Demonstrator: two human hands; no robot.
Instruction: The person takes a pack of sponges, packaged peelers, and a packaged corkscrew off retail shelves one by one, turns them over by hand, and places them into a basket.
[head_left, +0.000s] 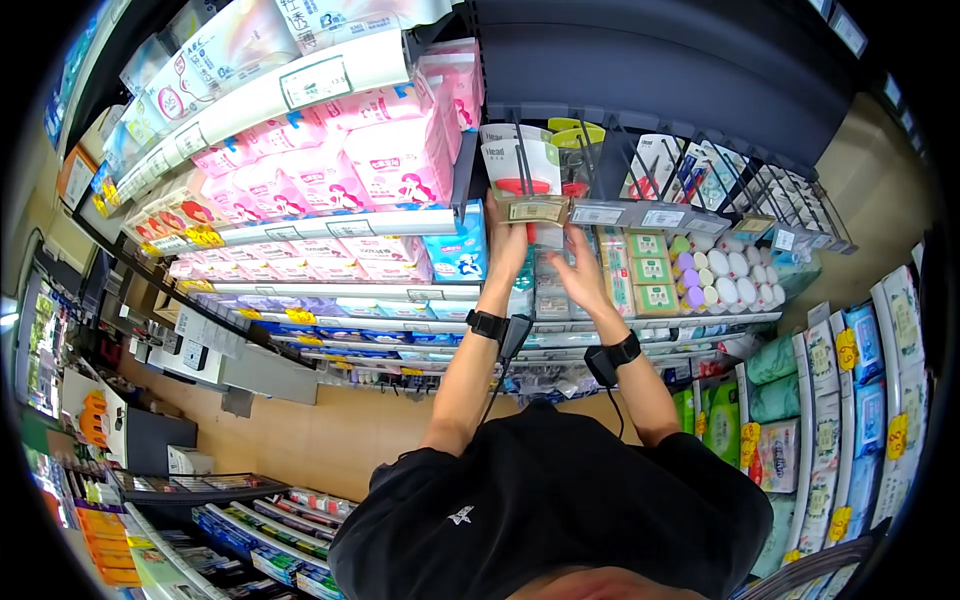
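Observation:
My left hand is raised to the shelf front, beside the hanging white and red packs; its fingers are partly hidden behind the price tag holder. My right hand is just right of it, below the tag rail, with thumb and fingers apart over the clear boxes. Between the hands a small white and red item shows under the tag holder; whether the left fingers grip it is unclear. Both wrists wear black bands with devices and cables.
Pink packs fill the shelves at left. Metal hooks stick out at the upper right. Round white-lidded containers and green boxes sit right of my hands. Packaged wipes stand on the lower right shelves.

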